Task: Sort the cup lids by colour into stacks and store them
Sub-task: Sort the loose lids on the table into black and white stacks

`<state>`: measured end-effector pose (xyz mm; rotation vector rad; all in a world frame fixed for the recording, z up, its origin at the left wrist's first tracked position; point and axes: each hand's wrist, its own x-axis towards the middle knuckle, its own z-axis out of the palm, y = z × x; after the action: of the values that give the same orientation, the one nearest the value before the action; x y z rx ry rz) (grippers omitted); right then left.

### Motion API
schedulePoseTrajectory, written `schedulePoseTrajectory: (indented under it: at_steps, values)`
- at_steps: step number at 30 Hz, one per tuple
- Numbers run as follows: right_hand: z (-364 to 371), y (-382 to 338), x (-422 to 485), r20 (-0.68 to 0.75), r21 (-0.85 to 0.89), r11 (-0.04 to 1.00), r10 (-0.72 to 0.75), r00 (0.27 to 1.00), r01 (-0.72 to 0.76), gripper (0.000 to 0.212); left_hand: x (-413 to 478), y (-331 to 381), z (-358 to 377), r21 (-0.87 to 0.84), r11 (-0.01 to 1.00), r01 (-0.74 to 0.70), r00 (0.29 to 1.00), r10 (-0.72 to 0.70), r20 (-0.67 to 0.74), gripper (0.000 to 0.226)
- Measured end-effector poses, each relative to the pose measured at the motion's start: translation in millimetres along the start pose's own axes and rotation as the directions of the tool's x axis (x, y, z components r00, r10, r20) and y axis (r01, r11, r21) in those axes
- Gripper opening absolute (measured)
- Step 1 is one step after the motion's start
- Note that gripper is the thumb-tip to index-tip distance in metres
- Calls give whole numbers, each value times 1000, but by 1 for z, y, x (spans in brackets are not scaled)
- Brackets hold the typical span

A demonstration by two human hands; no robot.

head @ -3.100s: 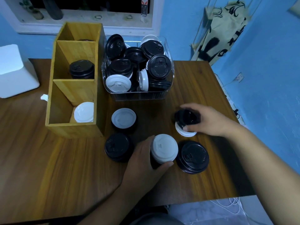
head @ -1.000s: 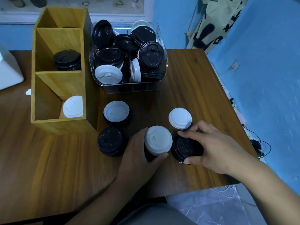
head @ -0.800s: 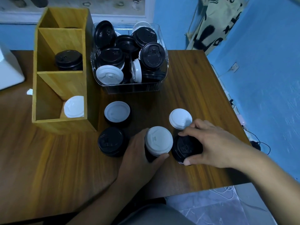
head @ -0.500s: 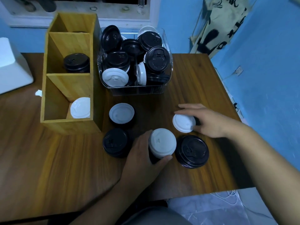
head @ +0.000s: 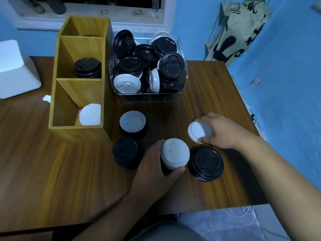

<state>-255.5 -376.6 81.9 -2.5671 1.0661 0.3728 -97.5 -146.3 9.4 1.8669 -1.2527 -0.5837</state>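
Wood-grain table (head: 52,180): brown, glossy, streaked.
Left hand (head: 152,173): wrapped round a short mixed stack (head: 174,154), thumb on the near side; the stack has a domed white lid over dark lids and stands on the table.
Big black lid (head: 205,163): round, ribbed rim, moulded sip tab, flat on the table just right of that stack.
Right hand (head: 224,132): fingers curled over a loose white lid (head: 198,131), thumb at its near rim, pinching it; the lid is tilted.
Black stack (head: 126,152): matte, left of the left hand.
White-topped stack (head: 132,121): smooth white disc on black lids, beyond it.
Wooden organiser (head: 81,133): three-compartment box; white lids (head: 90,114) in the nearest, black lids (head: 87,66) in the middle.
Clear bin (head: 149,99): transparent plastic, with black and white lids jumbled at all angles.
White block (head: 15,70): far left, smooth and sloped.
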Motion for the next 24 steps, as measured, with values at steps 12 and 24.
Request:
schedulePoseTrajectory:
  at_steps: [12,24]
  values:
    - [-5,-87,-57,-100,166,969,-171,980,186,74,0,-2,2,-80,996,39,999,-37,14,105]
    - [4,-102,-45,26,92,990,-107,994,105,83,2,-5,2,-63,998,30,999,-28,39,110]
